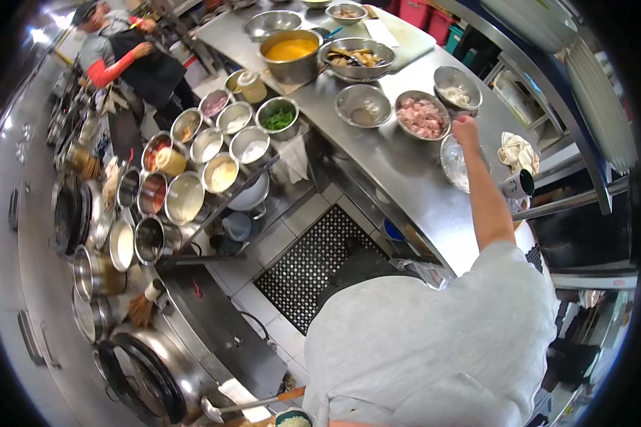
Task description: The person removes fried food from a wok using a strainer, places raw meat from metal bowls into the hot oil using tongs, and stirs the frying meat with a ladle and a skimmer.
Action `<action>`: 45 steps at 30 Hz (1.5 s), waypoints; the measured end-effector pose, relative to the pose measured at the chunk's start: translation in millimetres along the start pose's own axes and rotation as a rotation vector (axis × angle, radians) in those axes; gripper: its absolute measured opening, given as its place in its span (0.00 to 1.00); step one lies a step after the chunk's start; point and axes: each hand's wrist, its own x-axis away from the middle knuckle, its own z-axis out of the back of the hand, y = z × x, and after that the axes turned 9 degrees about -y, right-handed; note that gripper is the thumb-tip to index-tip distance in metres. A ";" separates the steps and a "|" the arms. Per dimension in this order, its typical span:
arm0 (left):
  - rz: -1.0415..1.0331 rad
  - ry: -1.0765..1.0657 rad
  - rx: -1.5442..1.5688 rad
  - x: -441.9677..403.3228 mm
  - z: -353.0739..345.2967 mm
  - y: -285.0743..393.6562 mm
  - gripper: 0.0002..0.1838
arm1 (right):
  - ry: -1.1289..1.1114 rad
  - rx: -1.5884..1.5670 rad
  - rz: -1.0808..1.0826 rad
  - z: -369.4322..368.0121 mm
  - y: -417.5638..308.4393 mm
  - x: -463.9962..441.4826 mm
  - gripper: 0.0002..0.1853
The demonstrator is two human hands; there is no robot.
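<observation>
My right hand reaches out over the steel counter with its fingers closed. It is at the lower rim of a steel bowl with white contents; whether it grips that rim or something small, I cannot make out. Just left of it is a bowl of raw pink meat pieces. Beneath the wrist lies a bowl of white powder, partly covered by my forearm. Another bowl with a little pale powder stands further left. My left hand is out of view; only a strip of skin shows at the bottom edge.
A pot of orange liquid and a bowl of cooked-looking pieces stand further along. Several ingredient containers line the left side. A ladle lies at the bottom. Another person stands at upper left. A black mat covers the floor.
</observation>
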 end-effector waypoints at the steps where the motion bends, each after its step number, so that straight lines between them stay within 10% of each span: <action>1: -0.072 -0.069 0.061 -12.6 -18.6 21.9 0.23 | 0.015 -0.009 -0.019 7.4 10.5 -13.4 0.15; 4: -0.319 -0.212 0.144 -77.1 -98.6 42.6 0.21 | -0.420 0.298 0.079 10.6 38.5 -62.8 0.12; 17: -1.310 -0.878 0.155 -33.5 -269.7 368.3 0.19 | -0.501 -0.494 -0.029 13.1 -9.6 -1.6 0.06; 27: -0.761 -1.352 0.528 -43.6 -310.3 365.1 0.15 | -0.698 -0.617 0.144 65.2 -60.0 74.1 0.04; 33: -0.521 -1.395 0.857 -100.5 -258.9 369.4 0.17 | -1.296 -0.605 0.289 -4.5 -151.0 109.1 0.04; 45: -0.197 -1.068 1.029 -193.5 -115.1 112.2 0.10 | -2.049 -0.093 0.640 -172.0 -355.9 343.3 0.05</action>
